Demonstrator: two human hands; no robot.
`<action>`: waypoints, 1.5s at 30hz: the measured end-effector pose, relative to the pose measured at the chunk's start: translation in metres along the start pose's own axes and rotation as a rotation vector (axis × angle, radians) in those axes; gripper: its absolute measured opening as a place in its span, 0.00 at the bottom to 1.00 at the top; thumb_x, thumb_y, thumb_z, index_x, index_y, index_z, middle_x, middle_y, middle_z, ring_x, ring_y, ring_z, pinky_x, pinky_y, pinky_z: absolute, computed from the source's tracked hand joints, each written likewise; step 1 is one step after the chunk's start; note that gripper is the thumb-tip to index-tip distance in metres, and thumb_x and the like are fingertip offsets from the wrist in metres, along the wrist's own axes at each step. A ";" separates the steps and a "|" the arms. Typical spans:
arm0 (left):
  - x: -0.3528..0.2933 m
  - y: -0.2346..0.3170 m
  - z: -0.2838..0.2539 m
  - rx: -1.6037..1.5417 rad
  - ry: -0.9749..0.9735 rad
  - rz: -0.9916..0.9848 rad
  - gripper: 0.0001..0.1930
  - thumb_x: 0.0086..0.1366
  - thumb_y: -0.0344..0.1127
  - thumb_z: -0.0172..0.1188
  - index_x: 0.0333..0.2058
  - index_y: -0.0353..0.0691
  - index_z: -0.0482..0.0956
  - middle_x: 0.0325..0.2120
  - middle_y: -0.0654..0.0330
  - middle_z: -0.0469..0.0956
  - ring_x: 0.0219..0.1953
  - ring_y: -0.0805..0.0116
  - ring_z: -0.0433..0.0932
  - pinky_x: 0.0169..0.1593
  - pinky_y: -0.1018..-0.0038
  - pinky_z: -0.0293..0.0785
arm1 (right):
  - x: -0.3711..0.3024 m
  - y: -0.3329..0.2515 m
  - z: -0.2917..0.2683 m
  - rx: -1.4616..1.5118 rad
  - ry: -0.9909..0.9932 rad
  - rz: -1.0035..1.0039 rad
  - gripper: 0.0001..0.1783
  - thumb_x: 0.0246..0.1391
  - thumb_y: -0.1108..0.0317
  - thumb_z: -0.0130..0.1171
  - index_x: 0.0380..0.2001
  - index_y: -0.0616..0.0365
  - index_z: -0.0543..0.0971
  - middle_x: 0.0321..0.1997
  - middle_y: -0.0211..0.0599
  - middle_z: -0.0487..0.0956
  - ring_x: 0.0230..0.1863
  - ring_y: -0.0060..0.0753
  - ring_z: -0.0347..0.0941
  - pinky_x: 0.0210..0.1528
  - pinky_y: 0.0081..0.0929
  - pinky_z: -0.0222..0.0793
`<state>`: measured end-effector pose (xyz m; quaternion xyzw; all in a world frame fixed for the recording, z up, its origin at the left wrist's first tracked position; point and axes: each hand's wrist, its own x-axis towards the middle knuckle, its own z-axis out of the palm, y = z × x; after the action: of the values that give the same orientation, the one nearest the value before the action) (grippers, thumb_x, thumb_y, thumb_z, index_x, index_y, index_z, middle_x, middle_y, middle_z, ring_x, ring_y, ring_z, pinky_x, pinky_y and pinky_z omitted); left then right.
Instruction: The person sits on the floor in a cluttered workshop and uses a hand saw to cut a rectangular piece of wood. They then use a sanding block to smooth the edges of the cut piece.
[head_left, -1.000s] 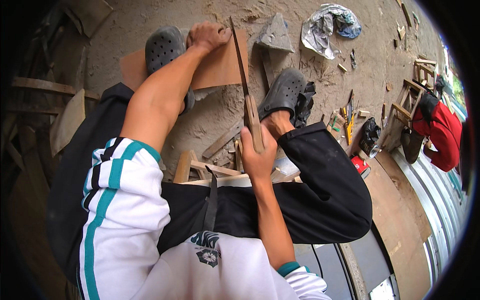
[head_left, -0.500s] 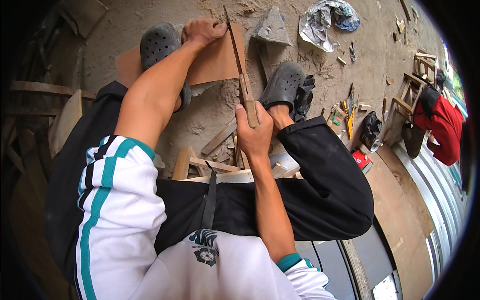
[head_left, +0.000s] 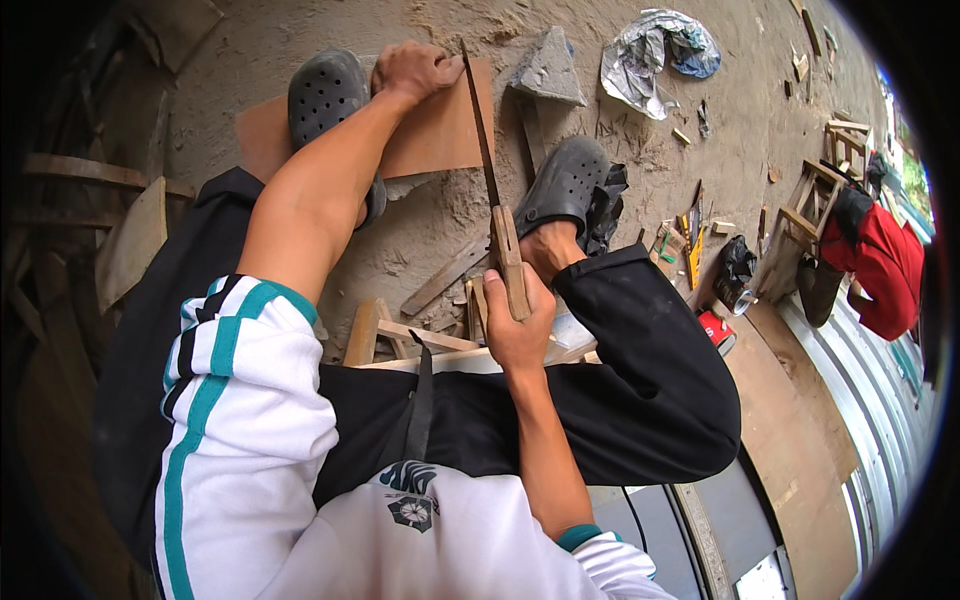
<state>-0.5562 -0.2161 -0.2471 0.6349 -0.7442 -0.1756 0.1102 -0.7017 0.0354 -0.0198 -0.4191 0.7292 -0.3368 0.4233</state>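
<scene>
My right hand (head_left: 521, 318) is wrapped round the wooden handle of a handsaw (head_left: 482, 130). Its long dark blade points away from me and lies along the right edge of a thin brown board (head_left: 437, 130). My left hand (head_left: 414, 70) presses on the board's far edge close to the blade tip, fingers curled over that edge; the fingertips are partly hidden. My left foot, in a dark clog (head_left: 326, 97), rests on top of the board. The other dark clog (head_left: 568, 184) stands on the ground, right of the saw.
A grey concrete block (head_left: 549, 68) stands just right of the board, with a crumpled silver plastic sheet (head_left: 640, 70) beyond. Wooden scraps (head_left: 440, 277) lie between my legs. At right are a yellow square tool (head_left: 694, 240), a red can (head_left: 716, 328) and a person in red (head_left: 885, 262).
My right hand has drawn the saw back toward me, and the handle sits farther from the board. My left hand remains at the board's far edge. The whole view has shifted slightly.
</scene>
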 end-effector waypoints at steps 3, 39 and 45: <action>0.000 0.004 0.002 -0.005 -0.044 0.007 0.20 0.58 0.60 0.53 0.29 0.55 0.87 0.28 0.55 0.82 0.36 0.53 0.80 0.47 0.58 0.71 | 0.029 0.010 0.014 0.002 -0.010 -0.013 0.09 0.54 0.71 0.61 0.25 0.64 0.74 0.16 0.42 0.70 0.18 0.28 0.65 0.24 0.29 0.64; -0.002 -0.008 0.012 0.025 0.115 0.031 0.19 0.56 0.60 0.55 0.25 0.55 0.86 0.26 0.58 0.82 0.32 0.54 0.80 0.44 0.57 0.72 | -0.007 0.006 0.004 0.012 -0.031 -0.038 0.07 0.56 0.72 0.59 0.26 0.64 0.75 0.16 0.32 0.68 0.20 0.22 0.64 0.24 0.27 0.61; -0.003 0.000 0.024 -0.055 0.046 0.033 0.21 0.58 0.59 0.52 0.26 0.52 0.86 0.30 0.54 0.83 0.40 0.52 0.79 0.50 0.56 0.64 | 0.058 0.033 0.033 0.012 -0.040 0.013 0.07 0.58 0.72 0.57 0.27 0.63 0.74 0.17 0.36 0.69 0.19 0.24 0.62 0.24 0.28 0.62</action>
<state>-0.5650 -0.2105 -0.2685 0.6232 -0.7467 -0.1797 0.1476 -0.7001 -0.0075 -0.0809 -0.4187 0.7211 -0.3300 0.4425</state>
